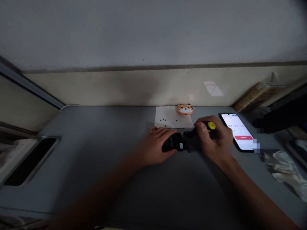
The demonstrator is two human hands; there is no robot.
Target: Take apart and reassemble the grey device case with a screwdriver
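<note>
A black device (177,142) lies on the grey table (100,140) between my hands. My left hand (157,145) rests on its left end, fingers curled over it. My right hand (213,140) is closed around a screwdriver with a yellow-capped handle (211,126), held over the device's right part. Just behind lies a white paper sheet (171,117) with several small dark screws on it.
A small orange animal figure (185,109) sits at the paper's far edge. A lit phone (238,131) showing a timer lies to the right. Crumpled white material (285,167) is at the far right. A dark recess (28,161) is in the table's left side.
</note>
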